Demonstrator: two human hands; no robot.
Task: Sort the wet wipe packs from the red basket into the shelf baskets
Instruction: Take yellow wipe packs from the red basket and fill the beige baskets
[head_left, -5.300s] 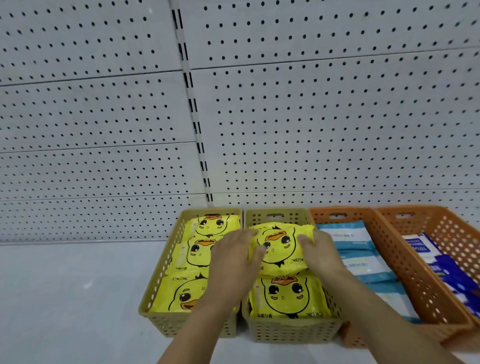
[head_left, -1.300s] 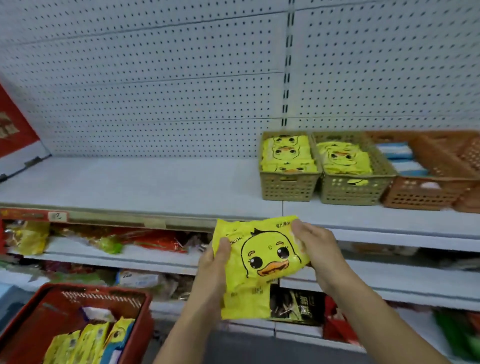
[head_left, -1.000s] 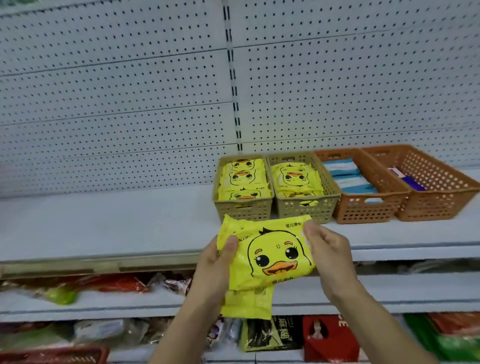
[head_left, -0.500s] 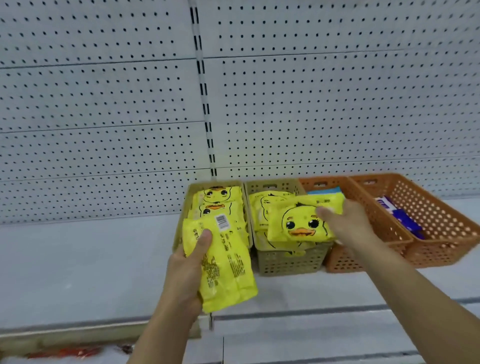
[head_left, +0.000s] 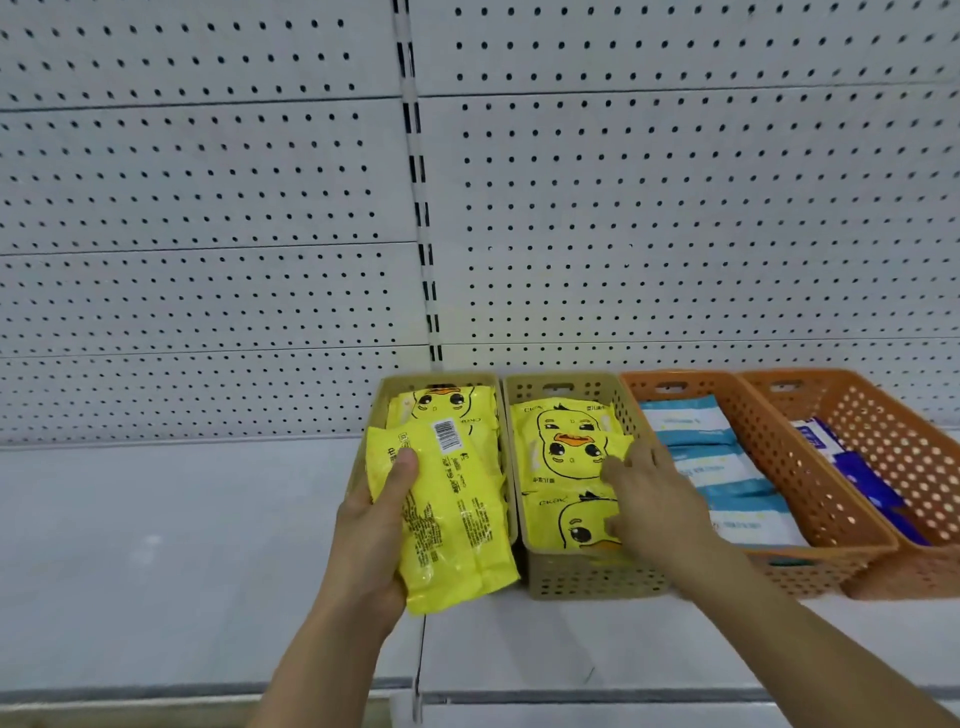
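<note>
Two duck packs at the baskets

Left hand (head_left: 371, 525) grips a yellow pack (head_left: 447, 519), barcode side up; right hand (head_left: 649, 499) rests flat, fingers spread, on a duck pack (head_left: 566, 441) in the tan basket (head_left: 587, 577).

Left hand (head_left: 382, 512) clenched, right hand (head_left: 652, 501) flat, palm down.

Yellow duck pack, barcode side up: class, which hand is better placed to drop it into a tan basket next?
Left. The left hand already grips that pack over the left tan basket; the right hand holds nothing.
</note>
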